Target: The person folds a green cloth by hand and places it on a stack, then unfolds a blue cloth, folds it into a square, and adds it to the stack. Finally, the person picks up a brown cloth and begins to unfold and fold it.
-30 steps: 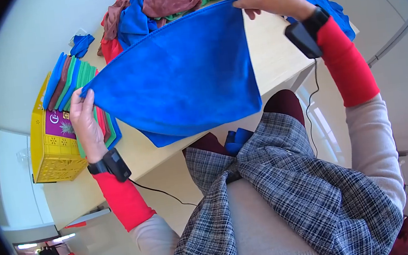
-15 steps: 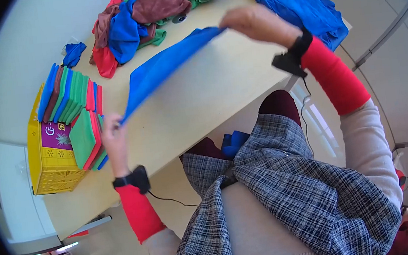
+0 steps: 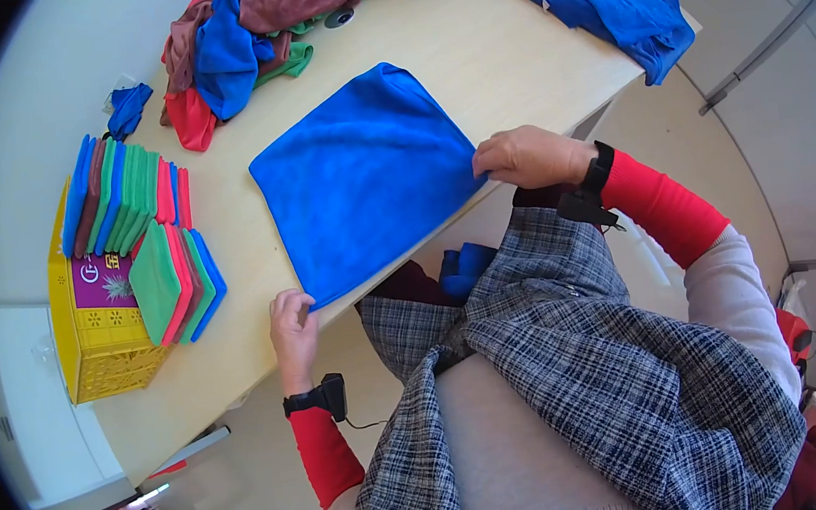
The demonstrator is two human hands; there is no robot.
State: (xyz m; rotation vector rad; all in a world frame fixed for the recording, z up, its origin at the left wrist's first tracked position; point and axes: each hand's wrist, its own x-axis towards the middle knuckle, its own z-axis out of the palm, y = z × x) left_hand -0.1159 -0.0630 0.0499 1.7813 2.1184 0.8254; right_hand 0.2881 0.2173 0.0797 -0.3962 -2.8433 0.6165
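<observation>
A blue cloth (image 3: 369, 179) lies spread out nearly flat on the table, its near edge along the table's front edge. My left hand (image 3: 293, 329) pinches the near left corner. At the near right corner, my right hand (image 3: 530, 155) has its fingers closed on the cloth. The fabric shows slight ripples, and its far corners rest on the tabletop.
A yellow crate (image 3: 108, 360) stands at the table's left, with folded green, red, brown and blue cloths (image 3: 124, 192) in and against it. A heap of loose cloths (image 3: 243, 47) covers the back, and more blue fabric (image 3: 601, 6) lies at the right. The pale tabletop (image 3: 477, 66) has a round cable hole.
The blue cloth was stretched in the air between my hands and now lies on the table. Both hands have come down toward the front edge, drawing its near corners with them.
</observation>
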